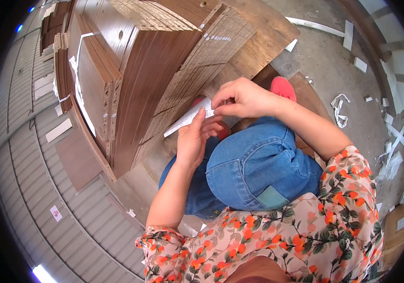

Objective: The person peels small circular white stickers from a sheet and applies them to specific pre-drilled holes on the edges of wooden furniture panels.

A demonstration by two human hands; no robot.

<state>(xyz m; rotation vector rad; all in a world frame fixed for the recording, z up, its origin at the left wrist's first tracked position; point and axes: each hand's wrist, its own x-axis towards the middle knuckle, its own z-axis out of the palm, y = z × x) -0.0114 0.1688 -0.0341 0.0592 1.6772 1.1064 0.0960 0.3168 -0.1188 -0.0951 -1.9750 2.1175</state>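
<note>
The white paper strip (190, 119) lies between both hands, just above the knees in blue jeans (254, 170), a little toward 12 o'clock of the picture's middle. The left hand (193, 140) cradles it from below, its grip half closed, with the fingers curled up around the strip's lower side. The right hand (242, 98) meets it from 2 o'clock, its grip pinched shut on the strip's near end between thumb and fingertips. The step in hand looks like peeling or separating a piece at that end, perhaps a label from its backing; which of the two cannot be told. A stack of brown panels (136, 75) stands at 10 o'clock, close beside the hands. The next move likely calls for a steady hold below and a slow, even pull by the pinching fingers, lest the thin paper tear.
</note>
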